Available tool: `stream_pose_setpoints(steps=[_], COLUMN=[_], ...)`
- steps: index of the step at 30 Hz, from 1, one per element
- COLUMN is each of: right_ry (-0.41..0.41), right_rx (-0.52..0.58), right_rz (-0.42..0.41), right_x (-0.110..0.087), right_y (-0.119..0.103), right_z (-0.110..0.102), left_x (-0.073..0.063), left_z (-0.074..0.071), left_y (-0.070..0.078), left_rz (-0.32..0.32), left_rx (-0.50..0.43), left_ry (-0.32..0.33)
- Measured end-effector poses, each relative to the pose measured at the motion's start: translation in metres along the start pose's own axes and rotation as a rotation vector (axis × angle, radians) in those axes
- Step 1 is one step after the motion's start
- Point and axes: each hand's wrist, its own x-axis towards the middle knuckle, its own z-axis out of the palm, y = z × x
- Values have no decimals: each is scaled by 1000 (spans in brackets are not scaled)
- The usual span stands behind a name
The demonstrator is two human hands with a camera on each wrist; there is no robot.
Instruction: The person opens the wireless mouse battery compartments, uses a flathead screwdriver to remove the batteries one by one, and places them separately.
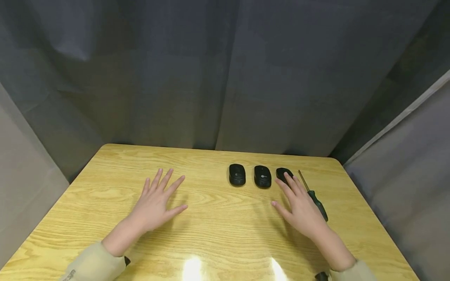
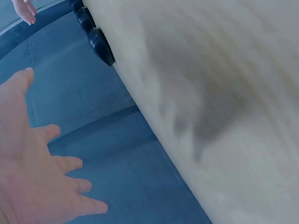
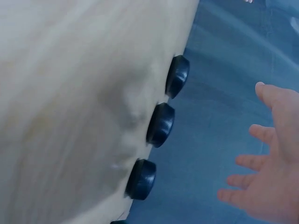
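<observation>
My left hand (image 1: 152, 205) hovers over the left half of the wooden table (image 1: 211, 234), its fingers spread and holding nothing. Over the right half hangs my right hand (image 1: 302, 208), also with spread fingers and nothing held. Its fingertips overlap the rightmost black computer mouse (image 1: 284, 171) in the head view, hiding part of it. Left of that lie a middle mouse (image 1: 263, 176) and a left mouse (image 1: 237, 174), in a row. A screwdriver (image 1: 318, 203) with a dark green handle lies just right of my right hand, its shaft pointing to the back.
A dark grey curtain (image 1: 175, 78) hangs behind the table's far edge. Lighter panels stand at the left (image 1: 24, 187) and right (image 1: 411, 164) sides. Bright reflections show on the table near its front.
</observation>
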Motion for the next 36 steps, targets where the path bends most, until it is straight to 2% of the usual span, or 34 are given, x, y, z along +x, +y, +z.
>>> stream_pose_setpoints(steps=[7, 14, 20, 25, 31, 36], right_ry=[65, 42, 21, 13, -13, -38], right_rx=[76, 170, 263, 335, 469, 560], right_rz=[-20, 17, 35, 34, 102, 167], right_x=[22, 46, 66, 84, 98, 109], right_y=[-12, -22, -28, -30, -30, -26], right_z=[-5, -9, -5, 5, 17, 31], left_x=[25, 54, 78, 96, 117, 135], left_z=[-4, -4, 2, 12, 25, 42], left_y=[14, 29, 38, 42, 50, 54], left_rz=[8, 15, 10, -36, -98, -167], left_rx=[-33, -116, -269, -433, -569, -695], left_ry=[-2, 23, -5, -56, -48, -39])
